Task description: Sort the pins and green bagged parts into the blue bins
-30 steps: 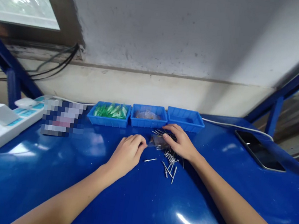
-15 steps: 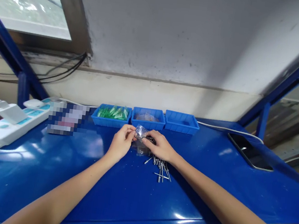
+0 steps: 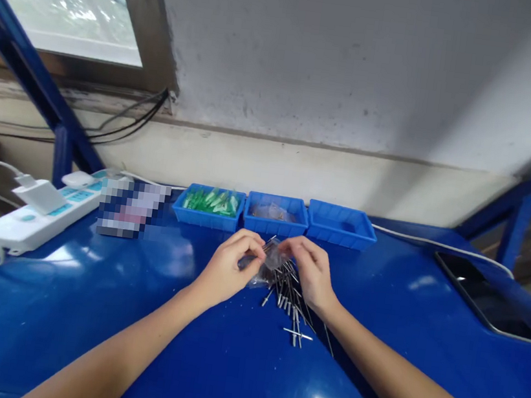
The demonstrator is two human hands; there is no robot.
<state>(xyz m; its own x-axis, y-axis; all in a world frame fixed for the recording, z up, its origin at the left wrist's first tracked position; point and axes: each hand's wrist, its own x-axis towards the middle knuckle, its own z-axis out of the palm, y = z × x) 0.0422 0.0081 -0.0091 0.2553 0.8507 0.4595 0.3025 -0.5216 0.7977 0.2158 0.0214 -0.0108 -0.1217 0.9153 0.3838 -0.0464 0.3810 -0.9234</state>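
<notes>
One long white plastic power strip (image 3: 42,224) is lying at the far left of the glossy blue desk (image 3: 205,361), with a boxy white charger (image 3: 39,196) standing up from it. Farther right, a shallow blue plastic tray (image 3: 207,219) is holding translucent green pieces (image 3: 211,200). Nearer the person, the left hand (image 3: 230,265) is curling, thumb and forefinger meeting and apparently pinching the left side of a small crumpled clear plastic bag (image 3: 277,257). Behind the bag, a second blue plastic tray (image 3: 274,226) is holding clear packets (image 3: 272,212).

Compared with half a second ago, the right hand (image 3: 313,272) is no longer lying across the bag; it is now standing at the right side, fingers bent inward at the film. Whether it is pinching, I cannot tell. The change is leaving the bag between both hands and more of the heap in view, so the work seems to be centring on the bag.

The bag is looking thin, wrinkled and see-through; its contents are staying unclear. Below it, slender metal pins (image 3: 285,303) with thicker silver ends are fanning toward the person, some crossing.

Beyond the right hand, a third blue plastic tray (image 3: 341,238) is standing at the back, and a black flat phone (image 3: 487,297) is lying well apart, far right.
</notes>
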